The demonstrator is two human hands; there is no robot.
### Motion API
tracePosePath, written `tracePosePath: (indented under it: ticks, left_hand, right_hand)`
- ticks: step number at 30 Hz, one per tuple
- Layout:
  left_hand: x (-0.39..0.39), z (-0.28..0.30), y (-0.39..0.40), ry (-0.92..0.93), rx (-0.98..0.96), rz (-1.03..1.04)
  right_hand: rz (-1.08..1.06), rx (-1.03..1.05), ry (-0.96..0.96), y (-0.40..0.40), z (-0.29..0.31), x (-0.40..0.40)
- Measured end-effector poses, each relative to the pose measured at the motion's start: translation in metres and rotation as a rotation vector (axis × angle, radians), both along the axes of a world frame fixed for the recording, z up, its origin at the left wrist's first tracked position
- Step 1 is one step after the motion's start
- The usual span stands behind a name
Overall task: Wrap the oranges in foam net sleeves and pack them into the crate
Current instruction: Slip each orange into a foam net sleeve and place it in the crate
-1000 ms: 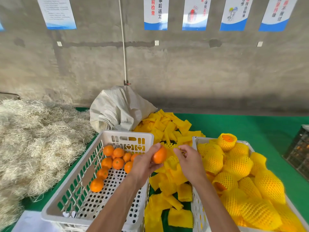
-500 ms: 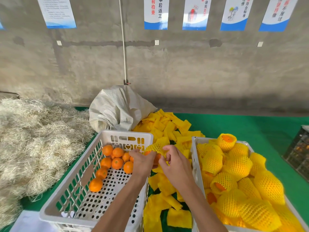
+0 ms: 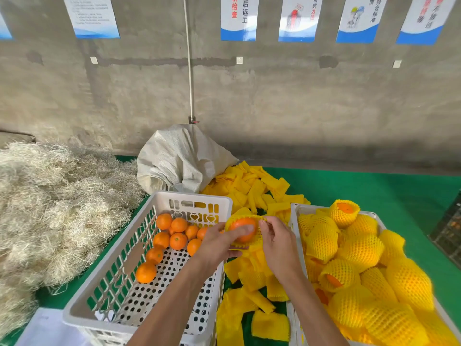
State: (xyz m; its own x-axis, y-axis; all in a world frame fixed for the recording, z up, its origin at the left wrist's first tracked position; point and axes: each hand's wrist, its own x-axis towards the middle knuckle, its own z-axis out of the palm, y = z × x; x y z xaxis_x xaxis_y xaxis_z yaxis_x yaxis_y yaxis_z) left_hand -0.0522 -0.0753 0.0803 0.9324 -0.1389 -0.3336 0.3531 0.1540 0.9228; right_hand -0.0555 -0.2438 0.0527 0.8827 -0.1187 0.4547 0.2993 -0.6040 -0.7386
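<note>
**Sleeve going over an orange between two crates**

The right crate [image 3: 294, 213] holds netted fruit; the left crate [image 3: 149, 213] holds bare oranges. Between them, above loose sleeves, the left hand [image 3: 219, 243] cups the orange [image 3: 243, 229] while the right hand [image 3: 277, 243] pinches the foam net sleeve [image 3: 249, 243]. The sleeve looks soft and stretchy: best held at its rim. The fruit looks firm and smooth.

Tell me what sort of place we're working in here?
Likely a fruit packing shed or workshop: bare concrete wall hung with notice posters, plastic crates of oranges on green matting, and heaps of loose yellow foam sleeves and straw.
</note>
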Motion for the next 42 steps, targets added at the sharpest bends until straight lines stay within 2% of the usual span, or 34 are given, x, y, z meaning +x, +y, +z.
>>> tracePosePath:
  ticks: [3, 5, 7, 8, 10, 13, 17, 20, 26, 30, 35, 37, 42]
  left_hand:
    - [0.004, -0.007, 0.001, -0.02, 0.083, 0.23]
    - [0.007, -0.012, -0.001, -0.125, 0.204, 0.35]
    - [0.005, -0.014, -0.005, -0.215, 0.282, 0.386]
    - [0.003, -0.015, -0.007, -0.24, 0.259, 0.388]
    - [0.002, -0.011, -0.008, -0.27, 0.122, 0.36]
    - [0.004, -0.003, -0.011, -0.224, -0.137, 0.252]
    - [0.002, 0.0, -0.017, -0.151, -0.156, -0.002]
    - [0.0, -0.005, -0.025, -0.171, -0.059, -0.033]
    - [-0.002, -0.008, -0.067, -0.286, 0.112, 0.161]
    - [-0.004, -0.005, -0.107, -0.449, 0.183, 0.011]
    - [-0.01, -0.007, -0.161, -0.549, 0.279, -0.09]
    - [-0.016, -0.011, -0.182, -0.57, 0.253, -0.144]
    - [-0.019, -0.016, -0.226, -0.641, 0.365, -0.372]
  right_hand:
    - [0.038, -0.001, 0.006, 0.003, 0.003, -0.009]
    - [0.094, -0.032, -0.016, 0.017, 0.005, -0.019]
    - [0.104, -0.059, -0.089, 0.032, 0.005, -0.026]
    - [0.082, -0.05, -0.118, 0.036, 0.005, -0.027]
    - [0.016, -0.026, -0.096, 0.038, 0.005, -0.025]
    - [-0.014, -0.04, 0.084, 0.034, 0.0, -0.023]
    - [-0.095, -0.019, 0.126, 0.029, -0.006, -0.023]
    - [-0.179, -0.007, 0.116, 0.013, -0.001, -0.024]
    - [-0.183, -0.043, 0.079, -0.015, 0.004, -0.044]
    - [-0.304, -0.005, 0.063, -0.048, 0.002, -0.066]
    - [-0.417, -0.001, 0.017, -0.101, 0.004, -0.095]
    - [-0.453, 0.027, -0.009, -0.118, 0.006, -0.102]
    - [-0.494, -0.015, 0.008, -0.147, 0.002, -0.11]
